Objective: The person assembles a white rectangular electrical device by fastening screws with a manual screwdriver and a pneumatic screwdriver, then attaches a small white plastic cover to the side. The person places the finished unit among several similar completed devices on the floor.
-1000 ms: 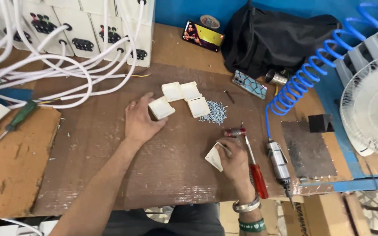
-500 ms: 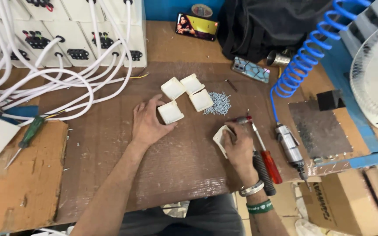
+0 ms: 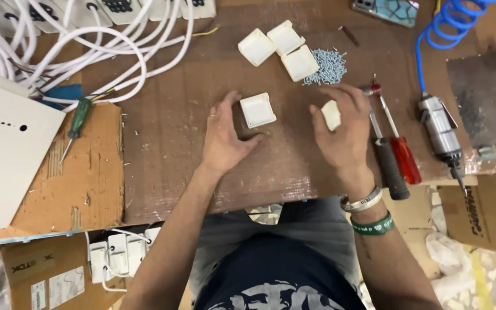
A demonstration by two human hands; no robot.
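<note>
On the cardboard-covered table (image 3: 167, 143), the left hand (image 3: 225, 138) lies just left of a square cover (image 3: 258, 109); the right hand (image 3: 343, 135) sits to its right, holding a small piece (image 3: 331, 113). Behind them lie three more covers (image 3: 278, 47), with a screw pile (image 3: 328, 66) at their right. Two screwdrivers (image 3: 394, 152) and an air tool (image 3: 440, 129) lie right of the right hand; cables (image 3: 76, 51) lie far left.
</note>
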